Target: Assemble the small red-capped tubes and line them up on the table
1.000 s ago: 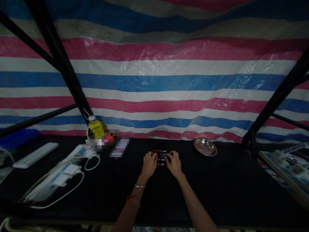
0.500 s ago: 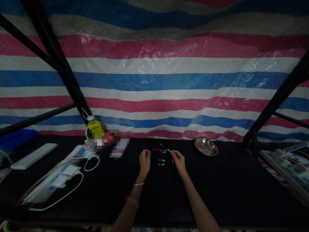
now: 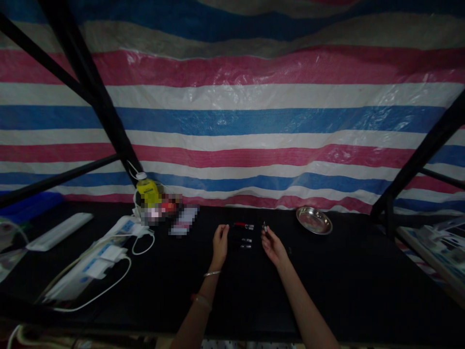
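My left hand (image 3: 220, 242) is over the black table with its fingers drawn together. Whatever may be between its fingertips is too dark to make out. A slim red piece with a silver end (image 3: 244, 225) lies just to the right of those fingertips. Below it, two small dark pieces with shiny silver ends, an upper one (image 3: 247, 240) and a lower one (image 3: 246, 246), lie between my hands. My right hand (image 3: 274, 246) pinches a small slender metallic piece (image 3: 265, 226), which points up from the fingers. Its exact kind is not clear.
A round steel dish (image 3: 314, 221) stands at the back right. Leftward are a yellow bottle (image 3: 148, 190), a power strip (image 3: 89, 259) with white cables, and a long white bar (image 3: 61, 231). Black frame posts and a striped sheet (image 3: 254, 155) bound the table.
My right hand has turned, and its slender piece now points upward instead of leftward over the red piece. My left hand's fingers have drawn together. The view has shifted slightly.
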Motion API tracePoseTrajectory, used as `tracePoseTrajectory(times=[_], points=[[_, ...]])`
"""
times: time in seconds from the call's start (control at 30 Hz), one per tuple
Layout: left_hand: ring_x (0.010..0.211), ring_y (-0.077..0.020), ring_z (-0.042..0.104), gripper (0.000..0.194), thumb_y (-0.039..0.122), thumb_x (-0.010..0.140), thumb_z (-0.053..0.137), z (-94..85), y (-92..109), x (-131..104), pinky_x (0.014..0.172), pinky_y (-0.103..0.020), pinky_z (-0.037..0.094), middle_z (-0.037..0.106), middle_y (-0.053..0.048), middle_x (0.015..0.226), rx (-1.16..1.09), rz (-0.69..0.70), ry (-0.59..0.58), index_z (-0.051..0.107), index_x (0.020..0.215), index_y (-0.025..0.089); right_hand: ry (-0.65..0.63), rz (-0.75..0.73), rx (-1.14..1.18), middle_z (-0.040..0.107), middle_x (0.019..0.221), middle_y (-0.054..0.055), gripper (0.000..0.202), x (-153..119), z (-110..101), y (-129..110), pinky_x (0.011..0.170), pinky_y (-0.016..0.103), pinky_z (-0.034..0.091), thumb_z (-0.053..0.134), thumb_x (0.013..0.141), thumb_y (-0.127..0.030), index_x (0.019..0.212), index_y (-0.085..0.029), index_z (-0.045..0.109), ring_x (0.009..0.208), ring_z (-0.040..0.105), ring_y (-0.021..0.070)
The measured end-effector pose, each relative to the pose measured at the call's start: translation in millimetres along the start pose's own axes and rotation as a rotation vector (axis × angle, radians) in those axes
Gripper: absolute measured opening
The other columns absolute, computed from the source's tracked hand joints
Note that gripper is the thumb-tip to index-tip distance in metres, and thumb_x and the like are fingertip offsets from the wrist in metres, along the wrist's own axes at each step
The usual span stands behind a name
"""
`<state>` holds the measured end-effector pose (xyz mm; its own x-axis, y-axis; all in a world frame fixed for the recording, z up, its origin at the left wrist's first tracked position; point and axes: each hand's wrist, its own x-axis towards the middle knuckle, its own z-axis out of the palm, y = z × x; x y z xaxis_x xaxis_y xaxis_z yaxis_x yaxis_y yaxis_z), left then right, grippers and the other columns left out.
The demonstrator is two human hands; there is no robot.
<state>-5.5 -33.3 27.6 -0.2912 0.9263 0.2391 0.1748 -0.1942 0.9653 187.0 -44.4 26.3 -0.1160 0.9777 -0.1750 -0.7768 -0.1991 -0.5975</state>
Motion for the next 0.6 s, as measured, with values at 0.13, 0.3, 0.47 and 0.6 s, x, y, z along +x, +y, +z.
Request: tracePoseTrajectory(times=[0.13,0.3,0.47,0.6], points=[[0.065,-0.0131,0.048,0.040,0.055,0.080,0.042,0.1,5,-3,0.061,-0.022,0.039,0.049,0.002,0.065,-0.013,-0.008,-0.025,0.054,0.073,0.018,0.044,-0.021,-0.172,0.056,0.059,-0.004,0.028,-2,5,7,0.032,0.014,0.020,0.079,0.056,-0.033,0.071,-0.016,0.061,0.038,0.032,0.0002],[0.064,-0.0120,0.047,0.037,0.052,0.081,0.044,-0.4,8,-6,0.061,-0.021,0.037,0.048,0.003,0.064,-0.026,0.051,-0.075,0.055,0.072,0.017,0.005,-0.040,-0.357,0.054,0.057,-0.004,0.034,-5,9,19,0.033,0.016,0.016,0.078,0.056,-0.039,0.075,-0.015,0.064,0.038,0.032,0.0006],[0.056,-0.0097,0.042,0.038,0.051,0.080,0.048,0.7,10,-9,0.054,-0.020,0.034,0.042,0.004,0.056,-0.023,0.077,-0.177,0.051,0.063,0.016,-0.012,-0.050,-0.487,0.047,0.051,-0.006,0.038,-5,8,26,0.035,0.018,0.013,0.076,0.056,-0.043,0.077,-0.014,0.064,0.037,0.028,0.0008],[0.051,-0.0085,0.039,0.041,0.053,0.077,0.051,1.1,8,-8,0.050,-0.020,0.031,0.041,0.005,0.052,-0.036,0.044,-0.181,0.050,0.059,0.016,-0.036,-0.062,-0.479,0.040,0.048,-0.008,0.040,-5,8,25,0.036,0.018,0.013,0.074,0.058,-0.046,0.080,-0.014,0.065,0.038,0.027,0.0016]])
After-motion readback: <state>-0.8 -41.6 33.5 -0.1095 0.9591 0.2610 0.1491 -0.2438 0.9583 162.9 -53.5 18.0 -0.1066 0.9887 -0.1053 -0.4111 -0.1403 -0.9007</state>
